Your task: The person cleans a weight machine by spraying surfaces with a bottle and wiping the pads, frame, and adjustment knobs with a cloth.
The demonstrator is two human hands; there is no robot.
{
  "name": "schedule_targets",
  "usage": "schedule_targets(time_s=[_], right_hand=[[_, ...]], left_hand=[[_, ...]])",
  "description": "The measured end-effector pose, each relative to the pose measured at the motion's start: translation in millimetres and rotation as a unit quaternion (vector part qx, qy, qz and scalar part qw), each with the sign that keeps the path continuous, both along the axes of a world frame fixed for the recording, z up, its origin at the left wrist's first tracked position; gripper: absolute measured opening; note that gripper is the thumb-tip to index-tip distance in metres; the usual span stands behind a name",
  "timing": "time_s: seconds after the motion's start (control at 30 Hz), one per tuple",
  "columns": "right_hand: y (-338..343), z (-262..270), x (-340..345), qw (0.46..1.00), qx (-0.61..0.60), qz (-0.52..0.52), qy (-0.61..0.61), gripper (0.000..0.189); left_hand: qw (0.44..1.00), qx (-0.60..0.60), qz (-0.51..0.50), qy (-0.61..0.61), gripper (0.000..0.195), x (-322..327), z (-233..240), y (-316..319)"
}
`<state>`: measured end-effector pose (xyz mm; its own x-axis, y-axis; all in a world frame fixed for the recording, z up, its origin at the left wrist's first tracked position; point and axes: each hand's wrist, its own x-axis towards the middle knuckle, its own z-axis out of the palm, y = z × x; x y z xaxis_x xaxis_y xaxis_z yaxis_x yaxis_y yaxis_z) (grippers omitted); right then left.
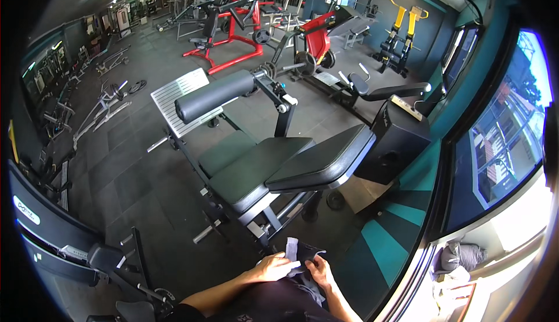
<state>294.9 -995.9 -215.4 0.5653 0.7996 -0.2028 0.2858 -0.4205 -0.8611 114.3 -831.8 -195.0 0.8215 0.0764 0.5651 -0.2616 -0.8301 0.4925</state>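
Note:
Close in front of my body, both hands grip a dark and light-grey cloth [291,248]. My left hand [275,268] has its fingers around the cloth's left side, while my right hand [321,271] pinches the dark edge on the right. Part of the fabric hangs below my right hand, and my fingers hide much of it; exactly what kind of cloth item it is, I cannot tell. Just beyond my hands stands an exercise machine with a black padded seat [257,167], a tilted backrest pad [323,160] and a black roller pad [214,94].
Behind the backrest is a black loudspeaker [388,134] with a power strip [406,107] on top. A window [502,134] runs along the right wall. Red-framed machines [236,38] stand farther back. At lower left is another machine [56,252]. Rubber tiles [126,182] cover the floor.

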Motion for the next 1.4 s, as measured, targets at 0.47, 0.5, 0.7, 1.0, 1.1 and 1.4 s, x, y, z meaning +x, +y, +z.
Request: schedule_targets(time_s=[0.47,0.5,0.7,1.0,1.1,1.4], right_hand=[[-32,-32,26,0.980,0.097,-0.149,0.087,0.010],[-33,-21,28,0.972,0.140,-0.166,0.089,0.009],[-82,-19,102,0.948,0.120,-0.295,0.004,0.010],[-77,115,79,0.956,0.177,-0.177,0.154,0.012],[-67,175,45,0.901,0.294,-0.146,0.282,0.012],[-51,234,23,0.909,0.282,-0.190,0.239,0.027]], left_hand=[[0.993,-0.098,0.020,0.057,0.045,-15,8,-3],[0.992,-0.112,0.019,0.061,0.045,-18,15,-1],[0.982,-0.180,-0.064,-0.005,0.035,-19,48,29],[0.955,-0.276,-0.091,0.064,0.027,-49,84,91],[0.770,-0.618,0.001,0.157,0.036,-89,67,119],[0.692,-0.597,-0.199,0.354,0.039,-12,18,64]])
